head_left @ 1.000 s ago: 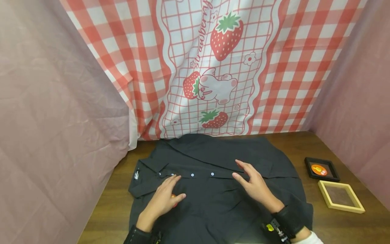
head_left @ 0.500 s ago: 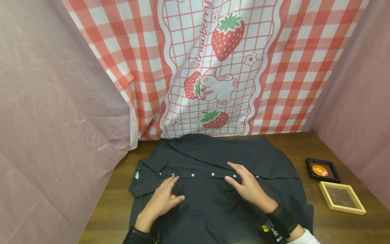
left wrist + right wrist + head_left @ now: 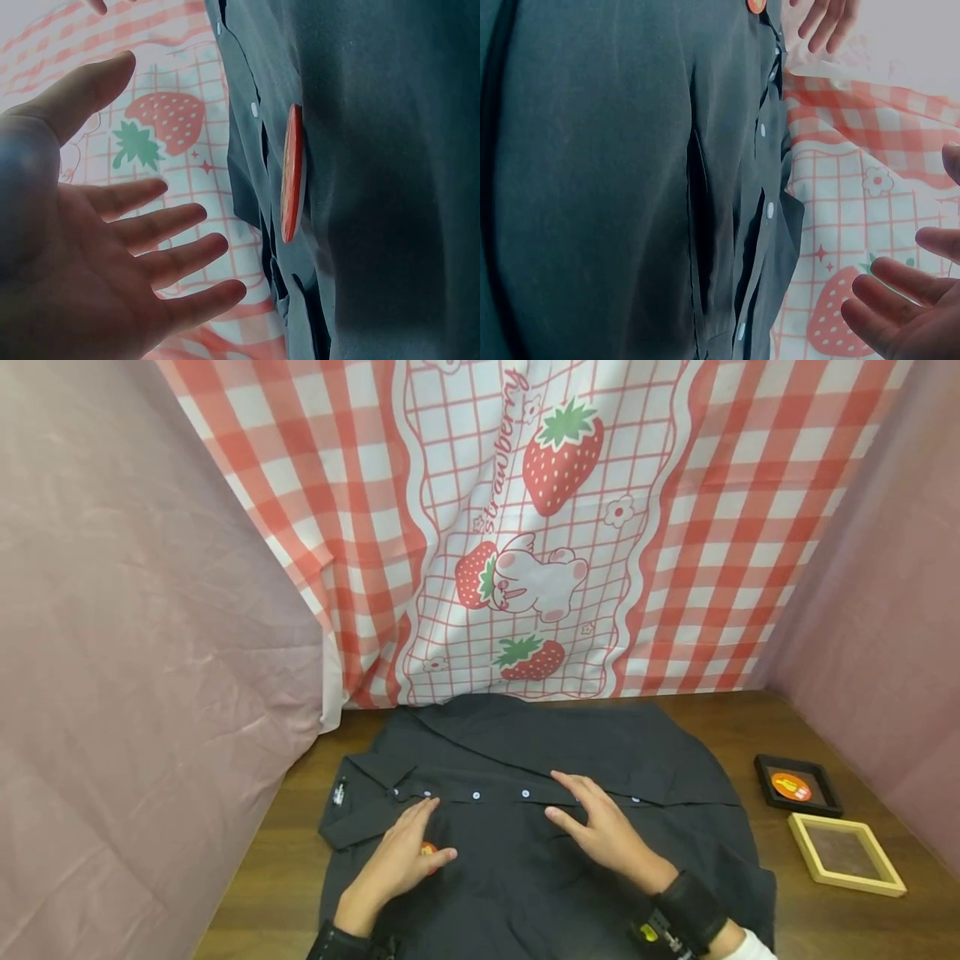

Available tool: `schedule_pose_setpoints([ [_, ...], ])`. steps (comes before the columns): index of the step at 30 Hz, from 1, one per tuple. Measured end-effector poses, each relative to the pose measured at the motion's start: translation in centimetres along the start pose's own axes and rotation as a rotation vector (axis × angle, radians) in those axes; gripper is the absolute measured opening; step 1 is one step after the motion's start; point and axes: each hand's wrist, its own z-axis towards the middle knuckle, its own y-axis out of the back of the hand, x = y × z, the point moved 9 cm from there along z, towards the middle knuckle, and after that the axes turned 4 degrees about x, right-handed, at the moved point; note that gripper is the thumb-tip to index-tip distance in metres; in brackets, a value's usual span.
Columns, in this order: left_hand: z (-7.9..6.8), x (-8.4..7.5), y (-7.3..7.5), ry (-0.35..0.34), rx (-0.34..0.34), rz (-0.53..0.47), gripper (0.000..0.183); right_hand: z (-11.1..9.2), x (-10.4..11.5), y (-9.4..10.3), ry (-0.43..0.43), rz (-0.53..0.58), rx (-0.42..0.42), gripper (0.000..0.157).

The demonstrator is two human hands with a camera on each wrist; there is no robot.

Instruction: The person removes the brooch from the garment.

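A dark button-up shirt [image 3: 510,868] lies spread out, its collar at the left and its row of pale buttons running across. On its front, a round red-orange badge [image 3: 292,176] stands out flat against the cloth. My left hand [image 3: 396,858] hovers over the badge and partly covers it in the head view. In the left wrist view its fingers are spread, with a gap to the shirt. Over the button row farther right is my right hand [image 3: 609,833], fingers extended and thumb apart. Neither hand holds anything.
On the wooden table [image 3: 262,868], right of the shirt, lie a black frame [image 3: 765,779] bearing an orange round badge [image 3: 791,787] and a pale wooden frame [image 3: 855,883]. A strawberry-print cloth [image 3: 525,610] hangs behind; pink cloth walls flank both sides.
My right hand has moved left over the button row, uncovering buttons on its right. My left hand stays almost in place by the badge. The shirt and frames have not moved.
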Motion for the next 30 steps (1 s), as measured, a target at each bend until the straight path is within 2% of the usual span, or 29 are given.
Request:
schedule_pose_setpoints([
  [5, -0.1, 0.1, 0.0, 0.010, -0.022, 0.014, 0.082, 0.0, 0.1, -0.5, -0.009, 0.018, 0.020, 0.055],
  [9, -0.1, 0.3, -0.2, 0.009, -0.008, 0.016, 0.079, -0.1, 0.1, -0.7, -0.024, 0.020, 0.023, 0.056],
  [14, -0.4, 0.6, -0.4, 0.041, 0.020, 0.000, 0.077, -0.2, 0.3, -1.3, -0.025, 0.019, 0.041, 0.056],
  [27, -0.3, 0.8, -0.3, 0.033, 0.014, 0.002, 0.078, 0.8, 0.9, -1.3, -0.033, 0.050, 0.071, 0.056],
  [30, -0.2, 1.0, -0.2, 0.049, 0.007, -0.002, 0.078, 1.0, 1.1, -1.5, -0.032, 0.046, 0.080, 0.055],
])
